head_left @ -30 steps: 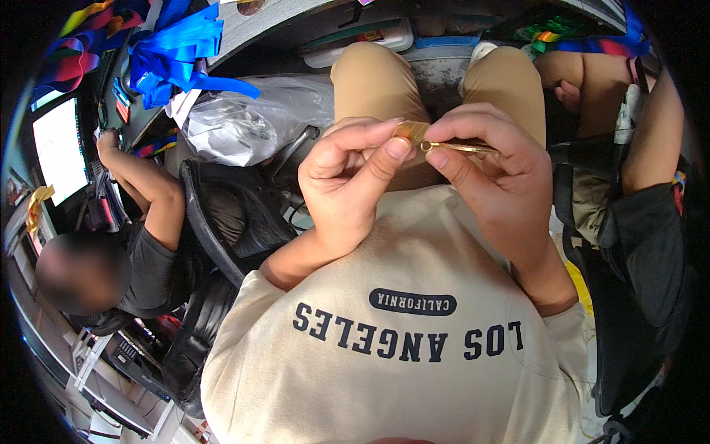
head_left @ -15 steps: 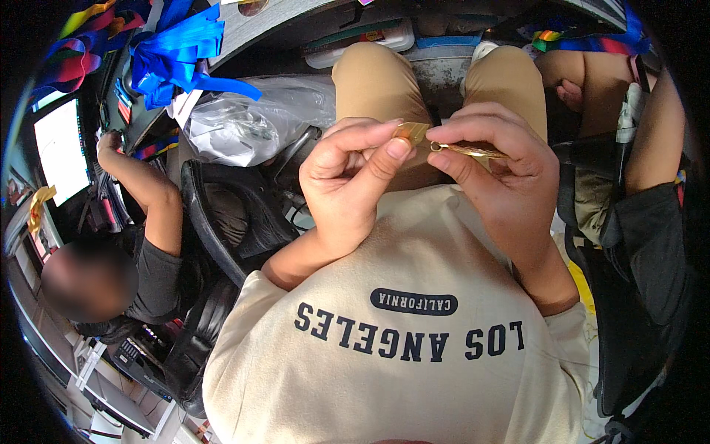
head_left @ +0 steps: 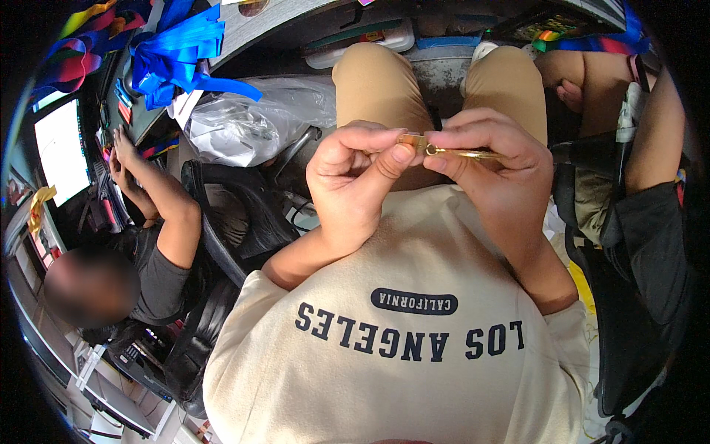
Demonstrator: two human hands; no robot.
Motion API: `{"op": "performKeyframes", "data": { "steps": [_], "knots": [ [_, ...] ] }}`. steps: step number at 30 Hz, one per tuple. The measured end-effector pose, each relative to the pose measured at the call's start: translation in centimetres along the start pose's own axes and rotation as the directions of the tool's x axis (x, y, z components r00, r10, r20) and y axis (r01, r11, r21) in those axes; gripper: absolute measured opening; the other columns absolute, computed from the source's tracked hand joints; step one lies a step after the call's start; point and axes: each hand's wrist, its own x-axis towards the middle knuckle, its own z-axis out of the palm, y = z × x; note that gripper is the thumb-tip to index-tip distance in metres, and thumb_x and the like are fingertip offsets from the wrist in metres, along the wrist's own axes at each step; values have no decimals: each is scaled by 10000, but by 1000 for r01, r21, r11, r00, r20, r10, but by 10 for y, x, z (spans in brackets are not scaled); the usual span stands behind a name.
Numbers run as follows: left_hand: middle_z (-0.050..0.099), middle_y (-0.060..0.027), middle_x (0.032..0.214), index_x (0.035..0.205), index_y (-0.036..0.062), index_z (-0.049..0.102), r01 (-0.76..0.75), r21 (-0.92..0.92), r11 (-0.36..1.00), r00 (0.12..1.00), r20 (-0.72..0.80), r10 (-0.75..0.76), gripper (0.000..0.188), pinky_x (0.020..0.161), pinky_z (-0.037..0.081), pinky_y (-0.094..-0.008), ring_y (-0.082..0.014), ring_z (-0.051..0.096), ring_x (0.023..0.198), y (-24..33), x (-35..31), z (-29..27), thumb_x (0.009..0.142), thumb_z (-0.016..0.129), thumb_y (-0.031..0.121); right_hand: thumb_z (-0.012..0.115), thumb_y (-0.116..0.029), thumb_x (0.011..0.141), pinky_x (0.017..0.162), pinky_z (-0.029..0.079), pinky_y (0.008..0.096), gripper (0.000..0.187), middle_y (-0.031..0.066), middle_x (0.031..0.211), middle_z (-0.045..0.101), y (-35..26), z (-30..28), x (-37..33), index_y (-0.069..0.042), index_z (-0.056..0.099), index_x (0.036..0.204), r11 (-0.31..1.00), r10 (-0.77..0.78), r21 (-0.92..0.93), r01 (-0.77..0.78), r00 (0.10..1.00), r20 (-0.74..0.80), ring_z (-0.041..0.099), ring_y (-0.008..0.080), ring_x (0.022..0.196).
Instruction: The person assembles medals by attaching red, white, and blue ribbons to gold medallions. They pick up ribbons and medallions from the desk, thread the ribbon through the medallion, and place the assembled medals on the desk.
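Observation:
Above my lap, both hands are close together. My left hand (head_left: 355, 174) pinches a small, flat, gold-coloured metal piece (head_left: 411, 139) between thumb and forefinger; its exact kind is unclear. In my right hand (head_left: 495, 159), thumb and fingers grip a thin gold medal (head_left: 477, 154), seen nearly edge-on and partly covered by the fingers. A small ring (head_left: 430, 149) on the medal's end faces the metal piece and lies right by it. Whether ring and piece are linked is too small to tell.
Blue ribbons (head_left: 174, 55) hang off the desk at upper left, above a clear plastic bag (head_left: 255, 122) beside my knee. A co-worker's arm (head_left: 174, 207) is at the left by a black chair (head_left: 240, 214). Another person's arm (head_left: 654, 133) is at the right.
My hands have drawn closer together, bringing the medal's ring up against the gold metal piece. The co-worker at left has brought both hands together.

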Motion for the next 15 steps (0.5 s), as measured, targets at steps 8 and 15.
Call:
{"op": "performKeyframes", "data": {
  "steps": [8, 15],
  "knots": [
    [662, -120, 969, 1007, -14, 601, 20, -50, 999, 1000, 5, -20, 153, 792, 526, -235, -136, 648, 881, 2, -1, 3, 871, 623, -81, 699, 106, 771, 753, 534, 226, 152, 92, 912, 633, 2, 2, -1, 53, 678, 912, 967, 76, 242, -78, 997, 19, 632, 136, 855],
    [660, -125, 997, 1018, -36, 611, -63, 53, 997, 996, 71, 59, 181, 799, 524, -229, -141, 650, 919, 2, 1, 3, 851, 641, -98, 699, 98, 783, 761, 540, 226, 176, 87, 940, 637, 9, -2, -3, 37, 666, 944, 899, 189, 389, -203, 979, 74, 636, 135, 881]
  ]
}}
